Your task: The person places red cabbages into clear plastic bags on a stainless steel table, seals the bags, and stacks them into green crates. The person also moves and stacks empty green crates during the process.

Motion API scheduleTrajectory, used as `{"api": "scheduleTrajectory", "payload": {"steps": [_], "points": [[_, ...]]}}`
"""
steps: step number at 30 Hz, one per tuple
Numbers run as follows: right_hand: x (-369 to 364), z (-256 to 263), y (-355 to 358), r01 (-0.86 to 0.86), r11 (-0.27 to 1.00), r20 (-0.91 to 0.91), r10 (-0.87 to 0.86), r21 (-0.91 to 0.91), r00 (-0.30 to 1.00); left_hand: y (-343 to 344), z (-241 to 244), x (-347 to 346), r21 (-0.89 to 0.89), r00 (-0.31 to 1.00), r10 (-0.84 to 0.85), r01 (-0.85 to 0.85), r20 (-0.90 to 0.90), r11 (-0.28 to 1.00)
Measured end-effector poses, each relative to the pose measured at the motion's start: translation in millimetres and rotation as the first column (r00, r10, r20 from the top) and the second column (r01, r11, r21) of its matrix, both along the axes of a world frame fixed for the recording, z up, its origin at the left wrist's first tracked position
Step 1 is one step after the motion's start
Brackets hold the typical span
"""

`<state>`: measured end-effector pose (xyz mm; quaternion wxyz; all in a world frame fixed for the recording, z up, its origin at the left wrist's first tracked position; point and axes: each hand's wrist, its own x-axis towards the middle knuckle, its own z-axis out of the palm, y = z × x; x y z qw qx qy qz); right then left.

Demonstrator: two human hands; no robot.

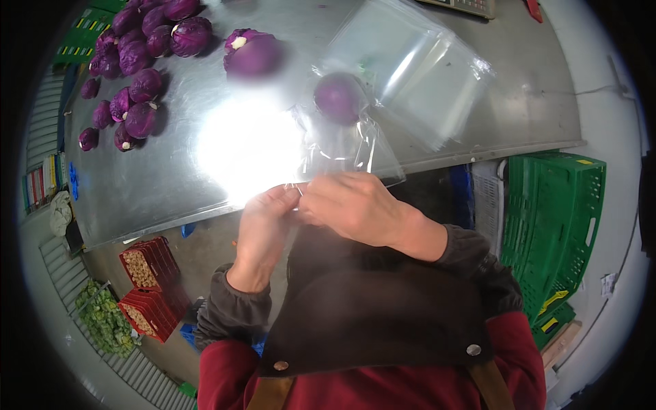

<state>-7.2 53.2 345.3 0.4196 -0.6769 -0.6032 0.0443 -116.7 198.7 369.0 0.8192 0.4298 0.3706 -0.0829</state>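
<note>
A red cabbage (pixel 338 97) lies inside a clear plastic bag (pixel 353 146) on the steel table (pixel 179 169). At the table's front edge, my left hand (pixel 269 220) pinches the near end of the bag between thumb and fingers. My right hand (pixel 353 205) grips the bag's end right beside it, the two hands touching or nearly so. The exact fold of plastic between the fingers is partly hidden. Beyond and to the left sits a larger, partly blurred red cabbage (pixel 253 54). To the right of the bagged cabbage, a stack of flat clear plastic bags (pixel 425 77) lies spread out.
Several loose red cabbages (pixel 141 120) cover the table's far left. A scale (pixel 466 6) and a red-handled tool (pixel 534 9) lie at the far edge. Green plastic crates (pixel 548 225) stand right, below the table. Red crates (pixel 154 307) of produce sit on the floor at left.
</note>
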Motion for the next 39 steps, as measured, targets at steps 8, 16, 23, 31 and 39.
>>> {"api": "scheduleTrajectory", "payload": {"steps": [8,16,23,31,39], "points": [[14,-18,-197,-0.229,0.889,0.023,0.260,-0.397,0.965,-30,-3,-23,0.300,0.998,-0.045,0.059,-0.053,0.952],[-13,-46,-330,-0.176,0.132,-0.194,-0.133,-0.975,0.972,-51,-10,-44,0.382,0.979,-0.161,0.197,-0.125,0.903],[49,-106,-156,0.294,0.920,0.228,-0.238,-0.258,0.944,-27,-32,-77,0.620,0.937,-0.349,0.263,0.019,0.739],[61,-103,-122,0.044,0.998,0.238,-0.030,-0.055,0.971,7,-110,-20,0.915,0.737,-0.654,-0.127,-0.172,-0.383],[67,-75,-125,-0.007,0.970,-0.743,-0.183,-0.245,0.644,14,-102,-20,0.800,0.842,-0.508,0.174,0.182,0.574]]}}
